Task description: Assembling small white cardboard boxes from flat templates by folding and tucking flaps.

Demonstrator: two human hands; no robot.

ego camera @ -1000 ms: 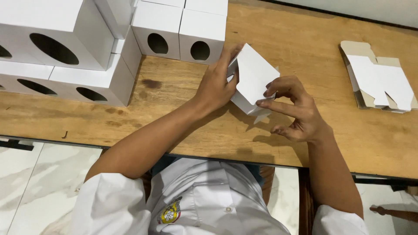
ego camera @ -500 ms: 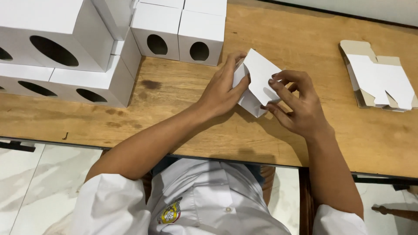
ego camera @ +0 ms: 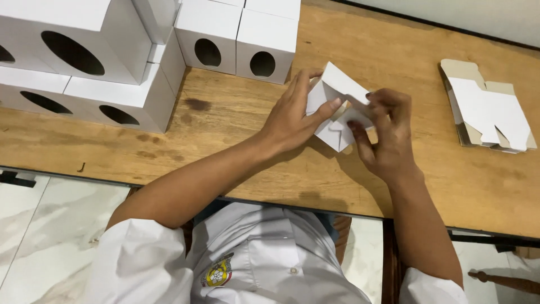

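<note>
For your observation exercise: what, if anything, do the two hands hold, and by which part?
Both hold one small white cardboard box, half folded. The left hand grips its left side; the right hand pinches its flaps on the right.

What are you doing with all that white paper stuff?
A person in a white shirt is folding a small white cardboard box over a wooden table. The left hand grips its left side, and the right hand presses on a flap on the right. Finished white boxes with oval holes are stacked at the back left. A pile of flat, unfolded box blanks lies to the right.
</note>
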